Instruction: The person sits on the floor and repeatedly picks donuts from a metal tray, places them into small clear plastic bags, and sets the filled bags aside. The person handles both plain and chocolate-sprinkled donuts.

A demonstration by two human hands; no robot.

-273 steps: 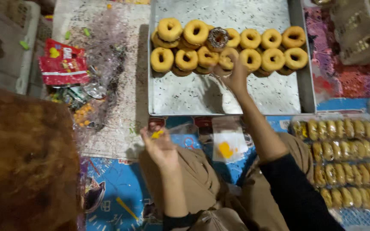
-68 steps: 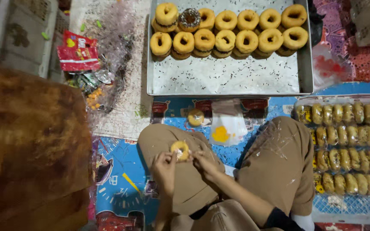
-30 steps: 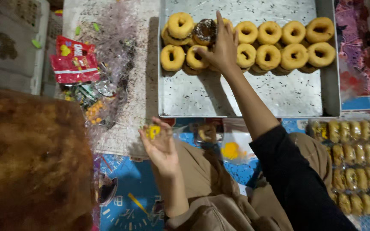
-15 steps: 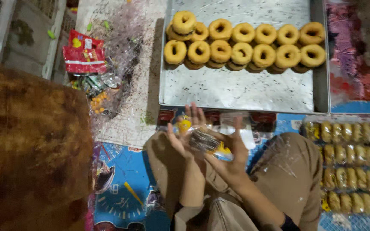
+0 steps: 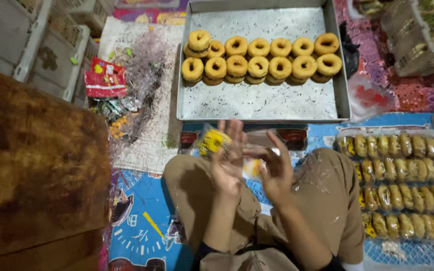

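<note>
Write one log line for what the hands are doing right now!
left hand: holds clear bag | right hand: on bag | tray: doughnuts

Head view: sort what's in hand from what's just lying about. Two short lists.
In hand:
- left hand and right hand, raised over the lap
- clear plastic wrapper with a yellow label, between them
- metal tray of doughnuts
- wrapped doughnuts

Lying about:
- red packet
- white crates
- brown block

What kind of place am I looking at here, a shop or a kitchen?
Most likely a small doughnut packing spot on a floor, not a shop counter. A metal tray holds rows of doughnuts, wrapped doughnuts lie in rows on the right, and both hands handle a clear wrapper.
</note>
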